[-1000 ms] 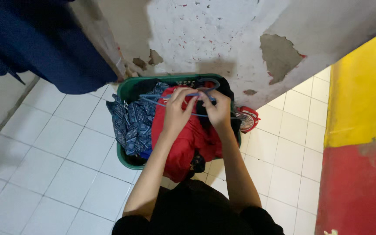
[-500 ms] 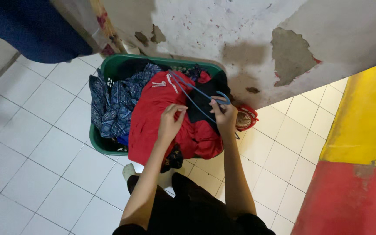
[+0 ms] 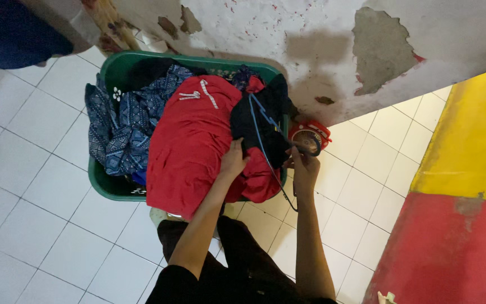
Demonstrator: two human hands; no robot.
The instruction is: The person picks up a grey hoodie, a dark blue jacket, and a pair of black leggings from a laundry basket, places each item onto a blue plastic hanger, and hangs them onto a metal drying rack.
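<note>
Head view: the hands are drawing apart from where they were half a second back. The left hand (image 3: pixel 233 159) is pinching the black garment (image 3: pixel 261 126) on the red cloth (image 3: pixel 195 146) in the green basket (image 3: pixel 113 186). The right hand (image 3: pixel 305 168) is gripping the dark hanger (image 3: pixel 265 147) (hook pulled rightward), so it is coming free of the pile.

I see my two bare forearms, left hand (image 3: pixel 233 160) and right hand (image 3: pixel 305 169), no sleeves, and black clothing below.
</note>
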